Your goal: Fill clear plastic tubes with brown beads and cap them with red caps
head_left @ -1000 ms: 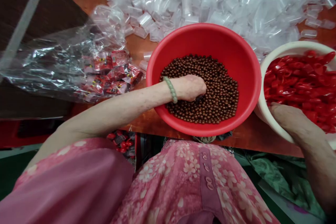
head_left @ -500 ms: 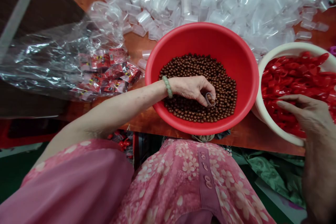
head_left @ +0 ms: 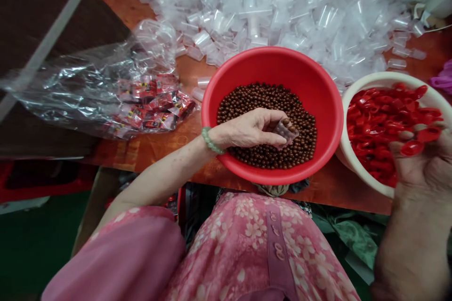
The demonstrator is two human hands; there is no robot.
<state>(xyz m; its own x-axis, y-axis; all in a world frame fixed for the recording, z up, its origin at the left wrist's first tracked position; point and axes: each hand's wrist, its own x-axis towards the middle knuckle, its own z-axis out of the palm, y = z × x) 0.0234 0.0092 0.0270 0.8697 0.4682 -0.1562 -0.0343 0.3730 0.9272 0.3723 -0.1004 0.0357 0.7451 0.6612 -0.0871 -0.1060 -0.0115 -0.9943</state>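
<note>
Left hand (head_left: 252,129), clear cup (head_left: 285,134) in its fingers, sits inside the red bowl (head_left: 314,89); bare bowl wall beyond its fingertips leaves room up and right. Left forearm blocks the near-left rim. Far side: heap of clear cups (head_left: 247,11) reaches the bowl. Right: cream tub (head_left: 436,99) up against it, no hand gap; right hand (head_left: 425,164) with red caps (head_left: 420,141) fills its near-right side. Left: narrow tabletop strip (head_left: 187,68) before the plastic bag (head_left: 88,94), two loose cups (head_left: 201,85) in it.
</note>
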